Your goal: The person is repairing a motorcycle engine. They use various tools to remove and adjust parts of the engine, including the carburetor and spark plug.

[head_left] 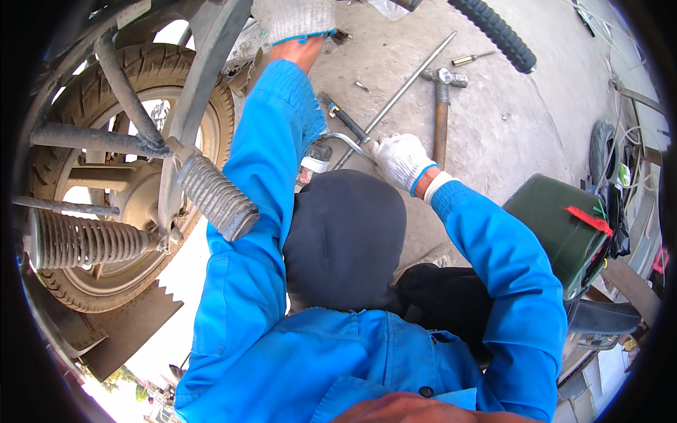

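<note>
Bent metal bar (345, 140), silver and slender, lies low over the concrete floor (508, 148), in front of the seated person's dark-clad knee. Its near end is in the right hand (405, 162), white-gloved, with the fingers curled closed around it. The left hand (295, 20), gloved too, reaches to the top edge beside the motorcycle; its fingers are out of sight, so whether it is open or holding something I cannot tell.

Just beyond the bar are a black-handled tool (345, 117), a long straight rod (398, 96), a hammer (441, 113) with a wooden handle, and a screwdriver (463, 60).

At the right, near the person's blue sleeve, is a dark green box-like container (532, 222) with a red strip (589, 220) on it; its contents cannot be told. A clear plastic bag (388, 8) is cut off by the top edge. At left, a motorcycle wheel (144, 63) stands behind 2 coil springs (218, 197).
</note>
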A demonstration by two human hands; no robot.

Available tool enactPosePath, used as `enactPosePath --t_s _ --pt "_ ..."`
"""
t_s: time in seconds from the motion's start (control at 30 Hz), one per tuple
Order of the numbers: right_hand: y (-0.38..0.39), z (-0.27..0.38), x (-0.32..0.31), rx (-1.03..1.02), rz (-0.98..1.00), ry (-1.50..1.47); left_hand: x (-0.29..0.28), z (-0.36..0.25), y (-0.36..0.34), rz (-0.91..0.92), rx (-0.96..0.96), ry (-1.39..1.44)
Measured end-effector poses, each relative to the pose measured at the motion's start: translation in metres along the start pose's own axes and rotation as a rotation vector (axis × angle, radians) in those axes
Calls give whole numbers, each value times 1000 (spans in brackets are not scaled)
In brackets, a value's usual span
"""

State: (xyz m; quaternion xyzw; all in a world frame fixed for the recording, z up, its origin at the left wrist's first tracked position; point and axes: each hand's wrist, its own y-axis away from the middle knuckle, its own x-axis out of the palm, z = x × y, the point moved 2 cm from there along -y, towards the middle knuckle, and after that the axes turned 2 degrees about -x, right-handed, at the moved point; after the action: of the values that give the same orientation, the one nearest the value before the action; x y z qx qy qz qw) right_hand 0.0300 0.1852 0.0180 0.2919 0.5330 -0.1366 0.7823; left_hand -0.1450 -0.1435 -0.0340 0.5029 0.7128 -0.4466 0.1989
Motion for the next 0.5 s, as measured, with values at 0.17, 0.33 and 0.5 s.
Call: enactPosePath --t_s 0.17,0.33,0.5 --pt "5 8 12 26 82 29 3 2 -5 12 52 11" --pt "1 36 27 -8 -26 64 17 8 -9 22 111 32" --pt "-5 46 32 17 115 -16 36 27 -21 46 180 48"
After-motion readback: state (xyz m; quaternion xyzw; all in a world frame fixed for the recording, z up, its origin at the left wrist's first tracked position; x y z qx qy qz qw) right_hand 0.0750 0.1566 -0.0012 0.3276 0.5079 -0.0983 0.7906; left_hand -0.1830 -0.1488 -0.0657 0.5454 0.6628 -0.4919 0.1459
